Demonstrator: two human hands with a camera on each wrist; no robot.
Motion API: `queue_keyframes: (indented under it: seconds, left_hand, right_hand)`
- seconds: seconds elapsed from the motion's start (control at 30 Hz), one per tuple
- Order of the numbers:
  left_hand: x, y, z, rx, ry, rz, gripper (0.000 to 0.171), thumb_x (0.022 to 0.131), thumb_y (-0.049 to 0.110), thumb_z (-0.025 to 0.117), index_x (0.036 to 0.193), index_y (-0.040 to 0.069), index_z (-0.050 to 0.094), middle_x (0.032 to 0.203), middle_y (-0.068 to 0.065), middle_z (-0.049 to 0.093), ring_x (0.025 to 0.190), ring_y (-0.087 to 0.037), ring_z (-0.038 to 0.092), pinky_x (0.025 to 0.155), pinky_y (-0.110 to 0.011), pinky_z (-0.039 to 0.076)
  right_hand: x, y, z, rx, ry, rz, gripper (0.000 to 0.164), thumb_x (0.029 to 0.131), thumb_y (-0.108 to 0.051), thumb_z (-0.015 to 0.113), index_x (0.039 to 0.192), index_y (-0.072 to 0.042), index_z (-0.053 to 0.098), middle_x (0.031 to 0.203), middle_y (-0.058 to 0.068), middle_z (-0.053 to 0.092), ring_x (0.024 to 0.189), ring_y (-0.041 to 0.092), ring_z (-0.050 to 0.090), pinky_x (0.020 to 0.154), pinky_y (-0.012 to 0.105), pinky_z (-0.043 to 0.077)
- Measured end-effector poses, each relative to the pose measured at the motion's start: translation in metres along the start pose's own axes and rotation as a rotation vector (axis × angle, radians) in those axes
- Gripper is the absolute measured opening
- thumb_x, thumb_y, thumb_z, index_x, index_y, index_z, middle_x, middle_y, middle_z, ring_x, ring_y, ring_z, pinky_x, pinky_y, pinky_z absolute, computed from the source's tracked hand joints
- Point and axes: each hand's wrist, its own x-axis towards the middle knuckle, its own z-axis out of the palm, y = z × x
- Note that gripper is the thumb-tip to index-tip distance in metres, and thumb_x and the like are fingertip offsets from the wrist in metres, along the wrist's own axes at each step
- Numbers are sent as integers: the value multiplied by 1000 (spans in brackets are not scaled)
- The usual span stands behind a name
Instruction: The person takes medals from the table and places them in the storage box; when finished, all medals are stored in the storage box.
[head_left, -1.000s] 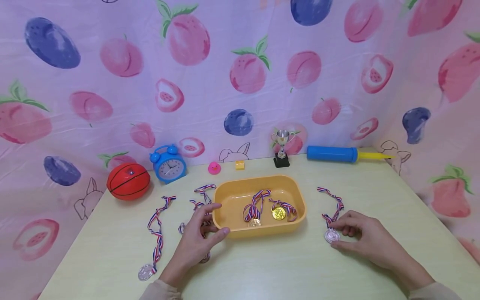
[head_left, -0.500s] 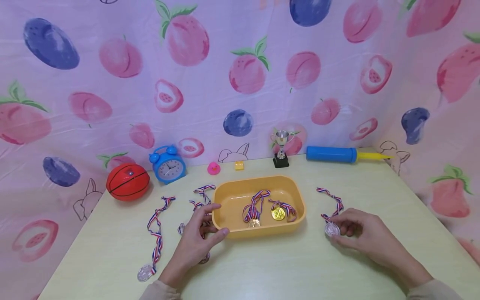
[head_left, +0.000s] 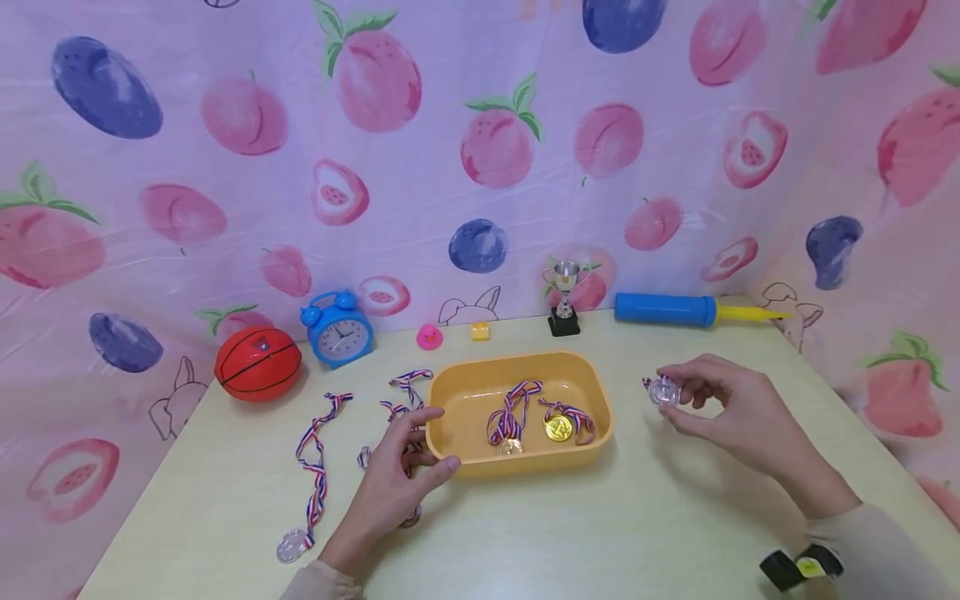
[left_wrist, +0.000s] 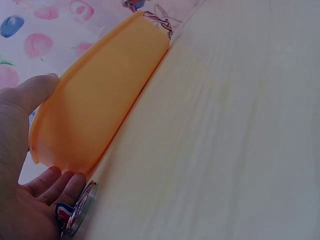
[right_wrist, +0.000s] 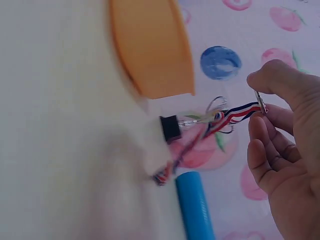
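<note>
My right hand pinches a silver medal by its disc between thumb and fingers, above the table right of a yellow plastic bin. In the right wrist view the medal's red, white and blue ribbon trails away from the fingers. My left hand holds the bin's near left corner, thumb at the front rim and fingers against the left end. Inside the bin lie a gold medal and a second, paler medal. Under the left hand another medal is partly hidden.
A silver medal with its ribbon stretched out lies at the left. Along the back stand a red ball, blue alarm clock, pink duck, yellow block, small trophy and blue pump.
My right hand has taken the silver medal off the table and raised it, its ribbon coming up too. The left hand and the bin have stayed in place.
</note>
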Motion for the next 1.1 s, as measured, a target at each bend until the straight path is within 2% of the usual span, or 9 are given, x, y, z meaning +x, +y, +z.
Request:
queue_keyframes:
  seconds: [0.3, 0.5, 0.67, 0.83, 1.1]
  left_hand:
    - [1, 1, 0, -5, 0, 4, 67, 98, 22, 90, 157, 22, 57, 145, -9, 60, 108, -24, 70, 99, -26, 60]
    - [1, 0, 0, -2, 0, 10, 67, 98, 22, 89, 157, 21, 57, 144, -9, 61, 108, -24, 70, 99, -25, 60]
    - [0, -2, 0, -10, -1, 13, 67, 98, 21, 89, 156, 21, 58, 143, -10, 61, 107, -24, 70, 98, -25, 60]
    - [0, -2, 0, -15, 2, 17, 66, 97, 20, 90, 156, 21, 58, 143, -11, 61, 107, -25, 70, 98, -26, 61]
    - [1, -2, 1, -18, 1, 13, 67, 97, 20, 90, 156, 22, 58, 144, -10, 61, 108, -25, 70, 99, -26, 61]
  right_hand:
    - [31, -22, -18, -48, 59, -46, 49, 88, -11, 97, 133, -11, 79, 105, -3, 71, 91, 15, 63, 80, 8, 51]
    - [50, -36, -24, -35, 93, -74, 52, 87, -8, 97, 135, -12, 79, 106, -2, 70, 94, 14, 62, 84, 5, 50]
    - [67, -50, -28, -15, 114, -157, 52, 86, -4, 96, 135, -11, 79, 105, -1, 71, 93, 11, 62, 85, 7, 52]
    - [82, -68, -28, -12, 133, -213, 54, 85, -3, 97, 135, -14, 80, 105, -3, 72, 95, 13, 62, 83, 9, 52]
    - [99, -88, -17, 74, 101, -264, 59, 87, -2, 95, 141, -14, 77, 105, -1, 71, 96, 14, 63, 84, 12, 55]
